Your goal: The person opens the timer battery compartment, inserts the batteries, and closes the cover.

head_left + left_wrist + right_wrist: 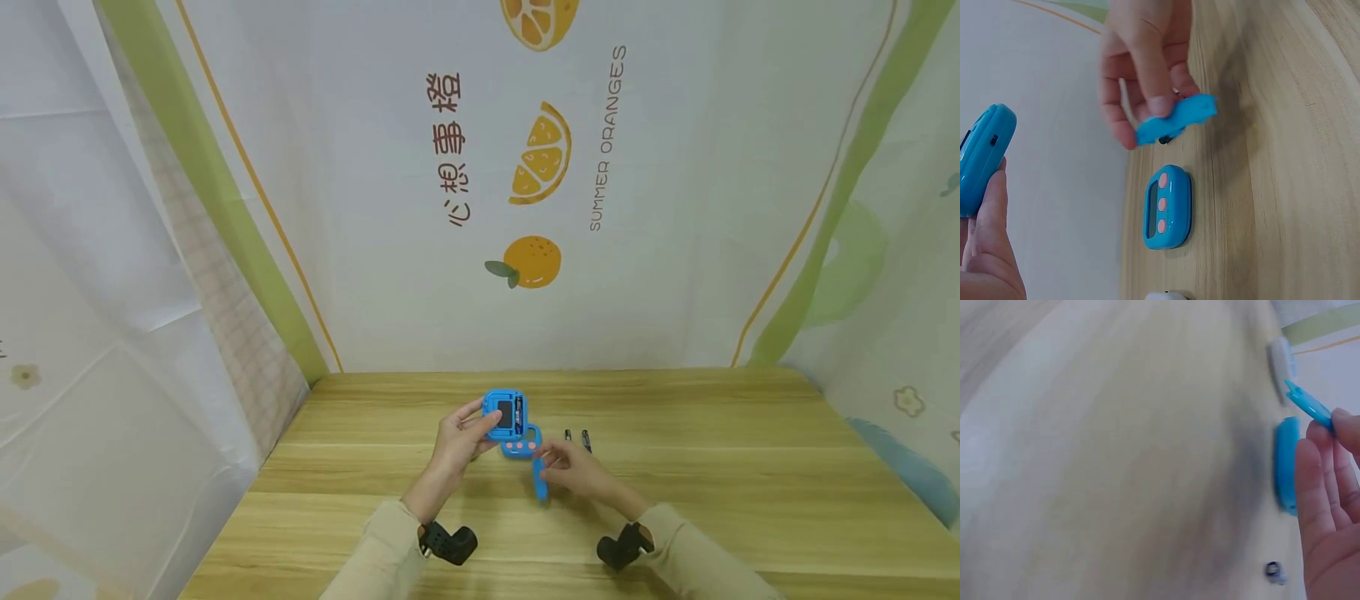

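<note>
My left hand (457,440) holds up a blue digital timer (506,414), its back facing me. The battery compartment is uncovered, and a dark battery (518,417) lies along its right side. Between thumb and fingers, my right hand (581,469) pinches a blue battery cover (540,480), apart from the timer and above the table. In the left wrist view this cover (1179,119) is a thin, curved strip. A second blue timer (1175,206), with a screen and three pink buttons, lies on the table below the hands.
Two loose batteries (587,442) rest on the wooden table (712,483), beyond my right hand. A white object (1282,365), only partly seen, lies past the second timer. Behind the table hangs a white curtain (660,292) with orange prints.
</note>
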`<state>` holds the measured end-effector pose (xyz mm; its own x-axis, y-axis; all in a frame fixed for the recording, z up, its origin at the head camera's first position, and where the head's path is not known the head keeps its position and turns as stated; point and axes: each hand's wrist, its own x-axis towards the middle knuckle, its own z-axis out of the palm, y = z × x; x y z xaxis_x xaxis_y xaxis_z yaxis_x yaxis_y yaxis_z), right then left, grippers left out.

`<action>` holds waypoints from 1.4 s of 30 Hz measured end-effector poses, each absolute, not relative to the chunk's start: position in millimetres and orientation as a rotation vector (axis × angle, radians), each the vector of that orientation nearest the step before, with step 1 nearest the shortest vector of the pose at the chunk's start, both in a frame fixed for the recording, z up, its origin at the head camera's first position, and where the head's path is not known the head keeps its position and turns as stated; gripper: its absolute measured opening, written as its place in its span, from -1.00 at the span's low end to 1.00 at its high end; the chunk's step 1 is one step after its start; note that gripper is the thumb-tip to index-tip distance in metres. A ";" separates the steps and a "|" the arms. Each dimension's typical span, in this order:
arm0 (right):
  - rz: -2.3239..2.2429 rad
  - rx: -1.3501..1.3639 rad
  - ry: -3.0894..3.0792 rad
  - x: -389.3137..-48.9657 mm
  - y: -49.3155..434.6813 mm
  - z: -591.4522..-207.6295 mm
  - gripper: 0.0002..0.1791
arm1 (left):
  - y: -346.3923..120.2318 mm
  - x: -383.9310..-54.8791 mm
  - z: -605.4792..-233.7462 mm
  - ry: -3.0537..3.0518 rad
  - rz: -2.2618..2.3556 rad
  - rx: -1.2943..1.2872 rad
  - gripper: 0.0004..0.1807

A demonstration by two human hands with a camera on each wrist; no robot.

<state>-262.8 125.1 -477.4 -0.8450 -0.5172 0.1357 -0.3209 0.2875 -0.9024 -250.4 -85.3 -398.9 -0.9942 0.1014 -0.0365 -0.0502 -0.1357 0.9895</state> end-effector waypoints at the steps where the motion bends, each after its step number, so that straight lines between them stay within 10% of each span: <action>1: -1.614 -0.783 2.347 -263.5 125.2 -474.7 -0.70 | -85.7 -250.4 -399.0 1.996 2.293 0.061 -0.41; 20: -2.019 -0.726 2.238 -273.2 116.4 -388.2 -0.61 | -90.1 -247.4 -394.3 1.985 2.293 0.036 -0.42; 42: -1.981 -0.693 2.319 -268.7 99.8 -392.5 -0.65 | -83.2 -249.1 -399.1 2.004 2.324 0.045 -0.41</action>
